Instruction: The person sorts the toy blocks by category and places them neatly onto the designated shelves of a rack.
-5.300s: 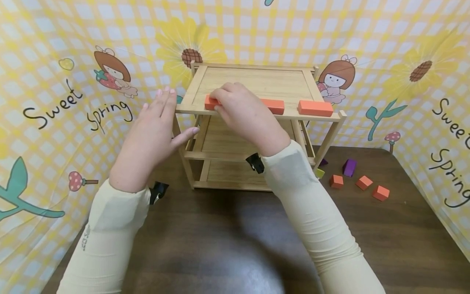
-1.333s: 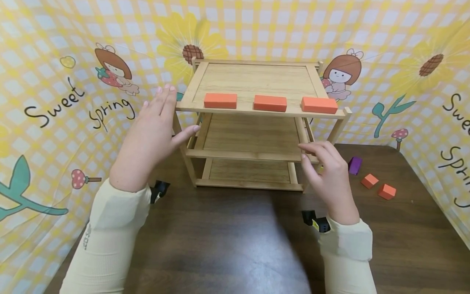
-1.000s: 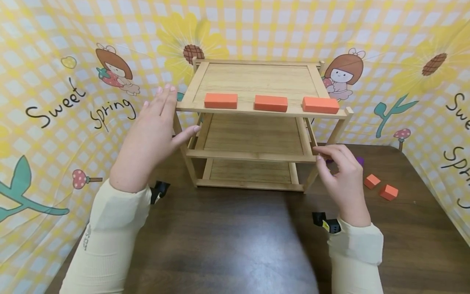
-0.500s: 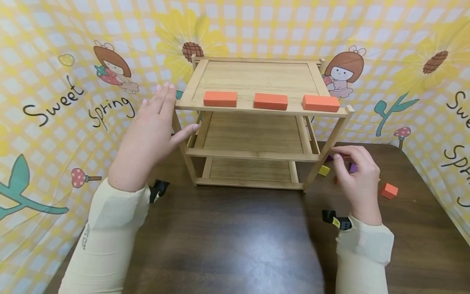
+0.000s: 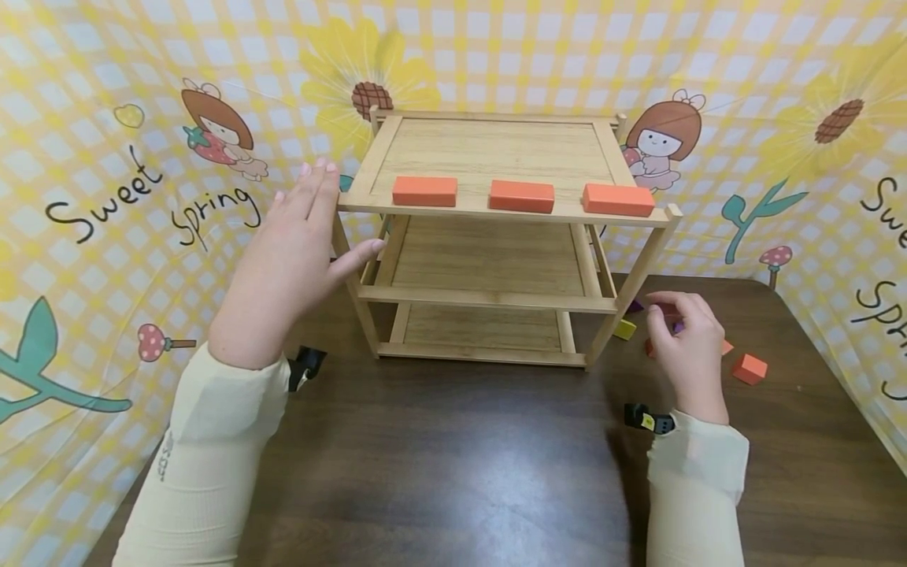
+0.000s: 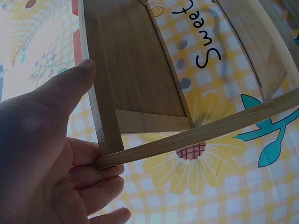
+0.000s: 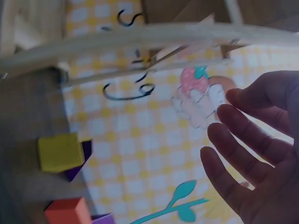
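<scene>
A three-tier wooden shelf (image 5: 496,150) stands mid-view. My left hand (image 5: 276,276) rests against its front left corner, fingers straight; the left wrist view shows the thumb (image 6: 77,77) at the wooden edge. Along the front of the top tier lie three orange rectangular blocks: a left block (image 5: 425,191), a middle block (image 5: 521,197) and a right block (image 5: 618,200). My right hand (image 5: 687,346), loosely curled, hovers right of the shelf and holds nothing. It partly hides a purple block (image 5: 678,327) and orange ones. A yellow block (image 7: 60,153) lies near the shelf leg.
An orange block (image 5: 749,368) lies on the dark wooden table (image 5: 453,457), right of my right hand. Behind the yellow block sits a dark purple piece (image 5: 634,305). A yellow checked cloth (image 5: 510,55) with printed flowers surrounds the table at the back and sides.
My right hand has let go of the left orange block on the top tier and moved down and right, over the loose blocks. My left hand has stayed at the shelf corner.
</scene>
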Demonstrator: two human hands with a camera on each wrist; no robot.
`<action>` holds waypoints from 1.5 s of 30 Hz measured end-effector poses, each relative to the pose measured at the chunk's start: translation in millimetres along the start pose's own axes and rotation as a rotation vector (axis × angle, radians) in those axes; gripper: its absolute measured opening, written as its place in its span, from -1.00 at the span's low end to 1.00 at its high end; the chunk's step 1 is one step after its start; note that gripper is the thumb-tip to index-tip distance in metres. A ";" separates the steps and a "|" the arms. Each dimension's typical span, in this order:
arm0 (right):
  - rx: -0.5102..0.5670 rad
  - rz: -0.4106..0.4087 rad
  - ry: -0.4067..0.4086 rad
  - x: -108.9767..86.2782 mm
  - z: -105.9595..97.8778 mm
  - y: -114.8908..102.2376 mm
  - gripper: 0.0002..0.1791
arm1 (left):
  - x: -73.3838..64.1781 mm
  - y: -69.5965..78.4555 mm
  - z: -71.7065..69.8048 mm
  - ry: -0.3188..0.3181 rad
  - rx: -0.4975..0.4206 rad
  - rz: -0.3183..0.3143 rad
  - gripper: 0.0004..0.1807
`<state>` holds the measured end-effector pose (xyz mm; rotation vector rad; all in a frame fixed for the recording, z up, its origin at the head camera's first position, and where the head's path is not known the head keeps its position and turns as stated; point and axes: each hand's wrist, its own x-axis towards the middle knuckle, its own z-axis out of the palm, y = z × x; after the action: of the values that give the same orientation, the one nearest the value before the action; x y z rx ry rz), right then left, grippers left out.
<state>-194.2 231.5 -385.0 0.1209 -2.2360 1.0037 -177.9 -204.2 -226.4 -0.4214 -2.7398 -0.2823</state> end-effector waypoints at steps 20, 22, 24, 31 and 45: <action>-0.102 0.226 -0.210 -10.7 2.8 51.1 -0.70 | 0.2 -1.0 1.9 0.009 -0.004 0.000 0.04; -0.105 0.230 -0.215 -11.9 2.4 54.9 -0.69 | 0.0 -1.0 1.9 0.010 -0.005 0.001 0.04; -0.109 0.240 -0.224 -12.9 2.0 59.2 -0.68 | 0.1 -0.9 1.9 0.010 -0.005 0.001 0.04; -0.131 0.298 -0.304 -14.2 1.0 65.6 -0.62 | 0.6 -1.0 2.0 0.012 -0.003 0.002 0.04; -0.125 0.363 -0.384 -16.1 2.8 77.7 -0.53 | -0.6 0.0 0.9 0.018 -0.001 0.007 0.03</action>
<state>-209.7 281.0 -445.2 -0.1678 -2.7336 1.0954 -177.6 -204.2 -227.4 -0.4262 -2.7206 -0.2850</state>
